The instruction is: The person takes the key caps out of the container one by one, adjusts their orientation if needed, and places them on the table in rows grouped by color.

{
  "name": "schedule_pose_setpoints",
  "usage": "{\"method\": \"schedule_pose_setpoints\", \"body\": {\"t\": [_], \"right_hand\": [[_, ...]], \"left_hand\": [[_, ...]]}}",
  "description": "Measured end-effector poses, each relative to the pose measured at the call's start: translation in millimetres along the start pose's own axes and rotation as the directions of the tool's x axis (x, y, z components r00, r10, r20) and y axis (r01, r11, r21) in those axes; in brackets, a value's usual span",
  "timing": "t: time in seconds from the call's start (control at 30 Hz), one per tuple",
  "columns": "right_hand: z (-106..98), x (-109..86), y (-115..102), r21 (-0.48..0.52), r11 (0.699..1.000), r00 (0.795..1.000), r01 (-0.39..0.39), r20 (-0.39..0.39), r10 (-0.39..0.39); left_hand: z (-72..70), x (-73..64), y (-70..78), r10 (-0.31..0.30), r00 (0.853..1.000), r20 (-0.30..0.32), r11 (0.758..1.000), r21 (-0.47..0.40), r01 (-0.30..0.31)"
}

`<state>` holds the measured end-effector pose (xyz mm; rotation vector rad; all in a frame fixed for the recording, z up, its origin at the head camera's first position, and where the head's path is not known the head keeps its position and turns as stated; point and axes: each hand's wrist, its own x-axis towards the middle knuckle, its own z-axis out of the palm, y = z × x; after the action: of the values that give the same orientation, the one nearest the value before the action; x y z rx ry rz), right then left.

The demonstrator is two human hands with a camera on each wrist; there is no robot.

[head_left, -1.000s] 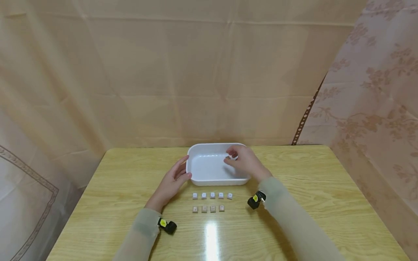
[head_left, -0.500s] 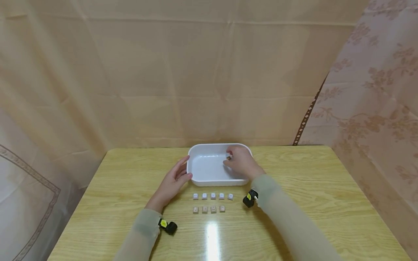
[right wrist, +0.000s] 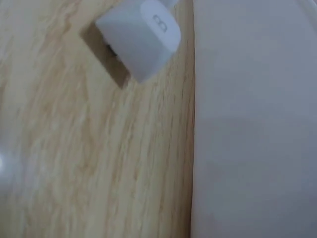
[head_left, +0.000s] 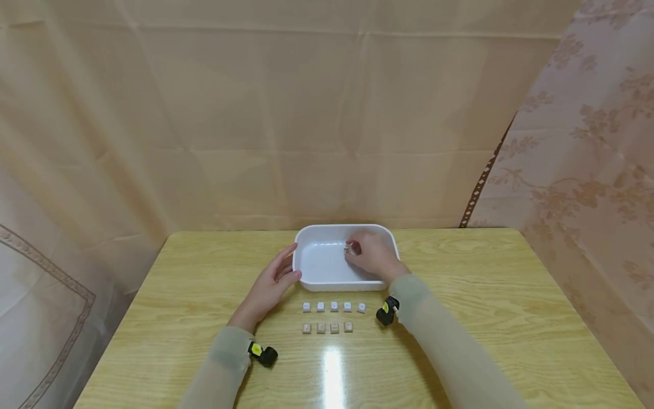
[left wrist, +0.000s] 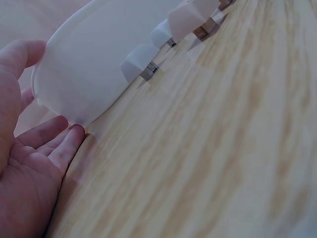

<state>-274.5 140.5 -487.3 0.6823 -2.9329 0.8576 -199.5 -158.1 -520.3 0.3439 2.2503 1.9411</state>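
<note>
In the head view my right hand (head_left: 374,255) reaches inside a white tray (head_left: 319,285). Its thumb and fingers pinch a small square keycap (head_left: 347,250) close over the tray floor; the other fingers are partly hidden behind the hand. My left hand (head_left: 269,287) rests with relaxed fingers against the tray's left side. The left wrist view shows the left fingertips (left wrist: 74,134) at the base of the tray wall (left wrist: 94,59). The right hand is out of sight in its own wrist view, where a white keycap (right wrist: 143,37) marked like a B or 8 stands beside the tray.
Two rows lie in front of the tray on the wooden table (head_left: 434,363): several white keycaps (head_left: 334,307) nearer the tray, several beige keycaps (head_left: 334,328) nearer me. Small switches (left wrist: 149,71) show beneath the white ones. A cloth curtain (head_left: 327,142) hangs behind the table.
My right hand has moved left and lower into the tray, carrying the keycap farther towards its middle. My left hand has stayed at the tray's left side.
</note>
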Motion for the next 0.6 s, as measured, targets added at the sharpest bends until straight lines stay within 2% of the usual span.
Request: {"method": "schedule_pose_setpoints", "body": {"t": [0.13, 0.6], "right_hand": [[0.7, 1.4, -1.2, 0.038, 0.999, 0.999, -0.032, 0.039, 0.030], [1.2, 1.3, 0.1, 0.097, 0.995, 0.995, -0.021, 0.104, 0.011]], "left_hand": [[-1.1, 0.6, -1.3, -0.004, 1.000, -0.005, 1.000, -0.006, 0.004], [-1.1, 3.1, -5.6, 0.018, 1.000, 0.007, 1.000, -0.022, -0.018]]}}
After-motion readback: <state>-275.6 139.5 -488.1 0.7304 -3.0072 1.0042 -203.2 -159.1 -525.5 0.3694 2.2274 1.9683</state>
